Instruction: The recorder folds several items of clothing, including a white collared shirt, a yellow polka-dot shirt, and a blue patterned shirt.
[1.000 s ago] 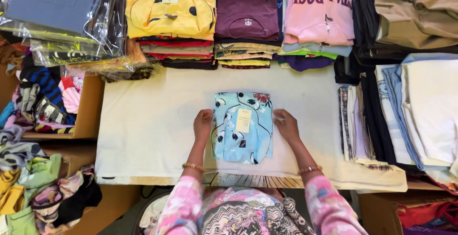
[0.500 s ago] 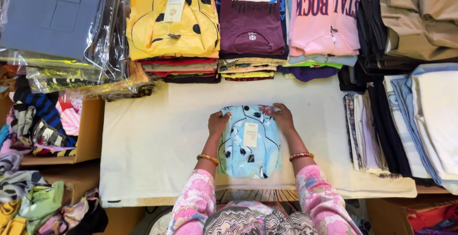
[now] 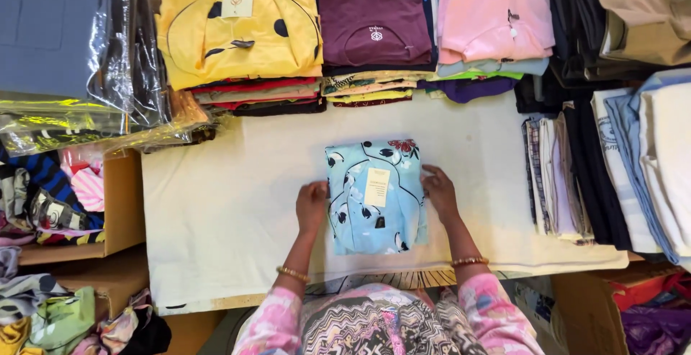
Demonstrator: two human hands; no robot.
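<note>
Clothing in plastic sleeves (image 3: 79,74) is stacked at the far left, above a cardboard box (image 3: 119,204) crammed with striped and patterned garments. Next along the back edge of the tabletop (image 3: 223,204), which is covered in a pale cloth, a pile topped by a yellow shirt (image 3: 237,31) is seen, then a maroon shirt (image 3: 374,16) and a pink shirt (image 3: 497,13) on their own piles. The left hand (image 3: 311,205) is laid flat against the left edge of a folded light blue garment (image 3: 376,195) with a dark floral print and a paper tag, its fingers loosely curled and touching the cloth without gripping it. The garment lies in the middle of the tabletop, near the front edge, between the two hands. The right hand (image 3: 439,193) is pressed to the garment's right edge, fingers spread and released, nothing being clasped. A gold bangle is worn on each wrist. Further right, folded checked and blue shirts (image 3: 568,175) are stood in a row, with dark and tan clothing (image 3: 633,16) stacked behind them
</note>
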